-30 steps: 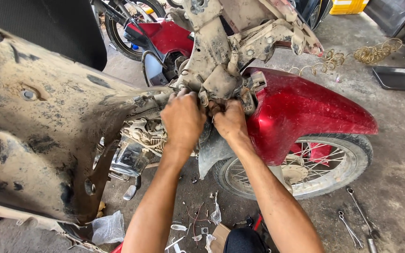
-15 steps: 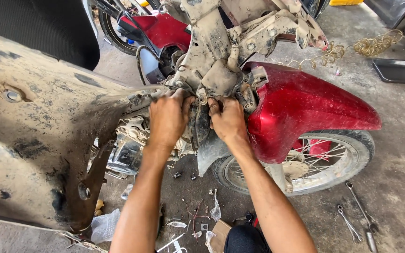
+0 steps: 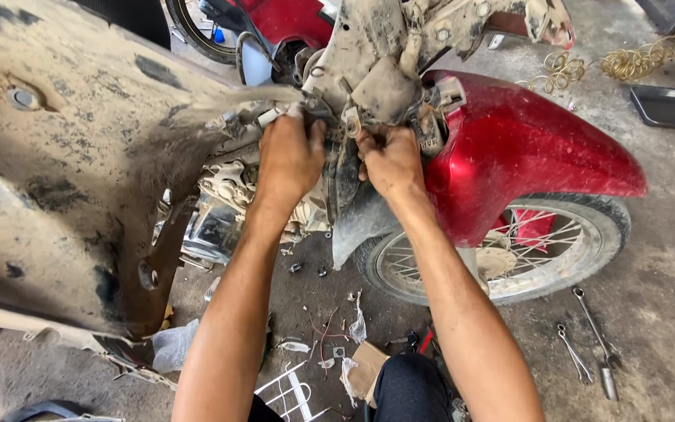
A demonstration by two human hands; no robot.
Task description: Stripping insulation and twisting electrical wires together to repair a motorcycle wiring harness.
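Observation:
A dusty motorcycle frame [image 3: 369, 55] stands in front of me, with a red front fender [image 3: 525, 156] over a spoked wheel [image 3: 541, 250]. My left hand [image 3: 289, 156] grips a dirt-caked part of the frame beside the engine [image 3: 216, 219]. My right hand [image 3: 391, 160] is closed on a small fitting with wires just left of the fender. The two hands sit close together at the centre of the frame. A large mud-covered body panel [image 3: 64, 172] fills the left of the view, its edge blurred near my left hand.
Wrenches [image 3: 587, 336] lie on the concrete floor at the right. A metal tray [image 3: 669, 105] and coiled springs [image 3: 626, 62] sit at the back right. Scraps, wire bits and a cardboard piece [image 3: 365, 367] litter the floor below me. Another wheel [image 3: 197, 31] shows at the top.
The view has moved closer and slightly left. Both hands stay on the frame's centre; the left hand has shifted a little upward and the panel edge beside it now blurs with motion.

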